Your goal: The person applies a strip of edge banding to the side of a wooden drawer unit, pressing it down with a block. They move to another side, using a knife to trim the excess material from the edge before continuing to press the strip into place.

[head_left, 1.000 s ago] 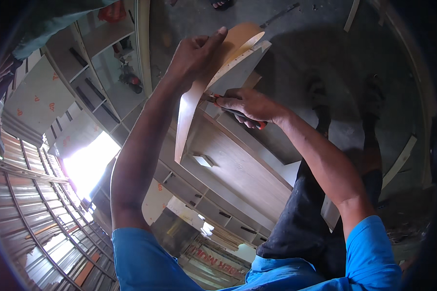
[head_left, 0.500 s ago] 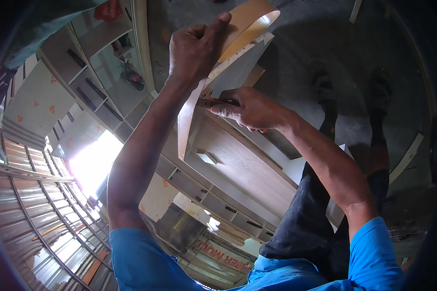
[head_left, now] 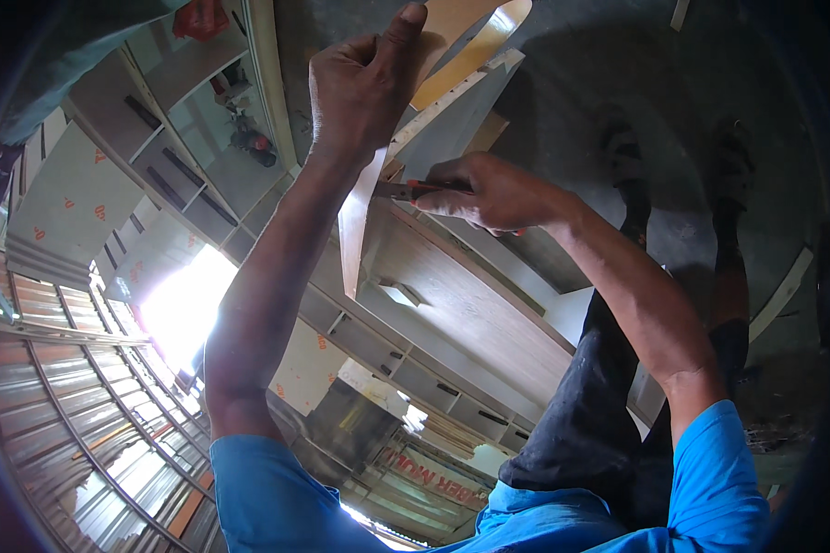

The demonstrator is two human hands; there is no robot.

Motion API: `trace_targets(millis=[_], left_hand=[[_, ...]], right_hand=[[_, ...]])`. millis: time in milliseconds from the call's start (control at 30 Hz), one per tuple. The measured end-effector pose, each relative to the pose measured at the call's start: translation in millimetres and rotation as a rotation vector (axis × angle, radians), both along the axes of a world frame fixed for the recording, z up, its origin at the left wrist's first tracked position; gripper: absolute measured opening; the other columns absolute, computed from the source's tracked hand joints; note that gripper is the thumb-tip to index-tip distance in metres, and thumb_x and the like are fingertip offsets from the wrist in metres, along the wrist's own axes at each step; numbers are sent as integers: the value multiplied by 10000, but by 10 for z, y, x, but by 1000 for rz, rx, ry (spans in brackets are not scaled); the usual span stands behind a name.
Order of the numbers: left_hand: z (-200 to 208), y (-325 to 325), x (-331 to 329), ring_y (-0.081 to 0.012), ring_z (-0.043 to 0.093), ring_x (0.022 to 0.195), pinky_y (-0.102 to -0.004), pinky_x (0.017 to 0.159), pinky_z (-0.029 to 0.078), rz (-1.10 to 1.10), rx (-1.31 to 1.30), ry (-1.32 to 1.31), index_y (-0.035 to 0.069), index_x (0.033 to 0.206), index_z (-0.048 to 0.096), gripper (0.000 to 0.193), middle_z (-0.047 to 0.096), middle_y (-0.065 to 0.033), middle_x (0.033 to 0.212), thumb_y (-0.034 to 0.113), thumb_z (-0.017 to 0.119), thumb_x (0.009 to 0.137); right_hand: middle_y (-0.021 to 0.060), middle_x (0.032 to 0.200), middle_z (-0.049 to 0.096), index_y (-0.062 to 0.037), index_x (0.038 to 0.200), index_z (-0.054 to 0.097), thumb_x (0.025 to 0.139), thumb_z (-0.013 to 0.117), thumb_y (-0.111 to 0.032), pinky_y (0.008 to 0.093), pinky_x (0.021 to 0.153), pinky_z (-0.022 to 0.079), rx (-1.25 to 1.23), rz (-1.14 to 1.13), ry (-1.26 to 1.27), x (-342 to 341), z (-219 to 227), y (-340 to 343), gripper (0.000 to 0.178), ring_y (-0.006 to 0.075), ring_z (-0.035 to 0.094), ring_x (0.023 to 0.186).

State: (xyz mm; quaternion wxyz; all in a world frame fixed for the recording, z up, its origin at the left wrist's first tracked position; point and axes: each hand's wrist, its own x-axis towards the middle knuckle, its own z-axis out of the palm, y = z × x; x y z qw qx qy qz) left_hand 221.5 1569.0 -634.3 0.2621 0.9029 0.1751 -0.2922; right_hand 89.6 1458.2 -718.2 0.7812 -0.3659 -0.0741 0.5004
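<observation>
The person is wearing a blue short-sleeved shirt, dark trousers and dark sandals; both forearms are showing bare.

2 hands, 1 laminate strip, 1 cutter

You stand on a grey concrete floor; wooden cabinet frames lie nearby, daylight glaring past corrugated metal sheeting.

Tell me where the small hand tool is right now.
In the head view, upper middle: the small tool sits in the right hand, its tip against the pale laminate sheet gripped by the left hand.
</observation>
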Motion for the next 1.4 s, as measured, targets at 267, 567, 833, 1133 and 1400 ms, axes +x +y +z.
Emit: trace_targets(millis=[267,567,833,1133,1400], left_hand=[[-21,2,-11,-71,521,576,-250,523,398,-30,99,5,-35,970,773,696,612,5,647,642,614,954],[69,22,-39,-43,366,373,-264,344,242,-43,60,-4,21,938,786,692,509,24,534,688,601,934],[95,55,63,-83,544,602,-258,536,412,36,90,190,-34,1003,772,722,638,-14,688,664,595,953],[73,-14,58,-96,566,630,-266,562,433,30,22,160,-31,1020,774,693,653,-26,712,641,621,950],[22,4,-29,-31,382,406,-244,383,249,-55,-79,-10,14,983,790,630,553,31,568,632,719,882]], right_hand=[[24,654,562,-5,1147,721,998,666,-373,299,469,378,38,18,8,-77,-112,-45,400,89,482,524],[159,897,708,-7,1146,722,976,680,-427,381,732,512,-23,29,-7,-447,-245,-354,455,246,654,806],[31,710,580,-21,1148,637,1025,583,-449,292,525,443,29,-69,279,-172,-128,-214,448,97,543,566],[17,603,510,-56,1005,639,1018,535,-559,305,489,412,-62,163,100,290,21,134,514,107,500,494],[163,743,672,16,1071,711,1009,520,-600,426,662,480,-129,-100,-267,208,-52,403,648,266,618,658]])
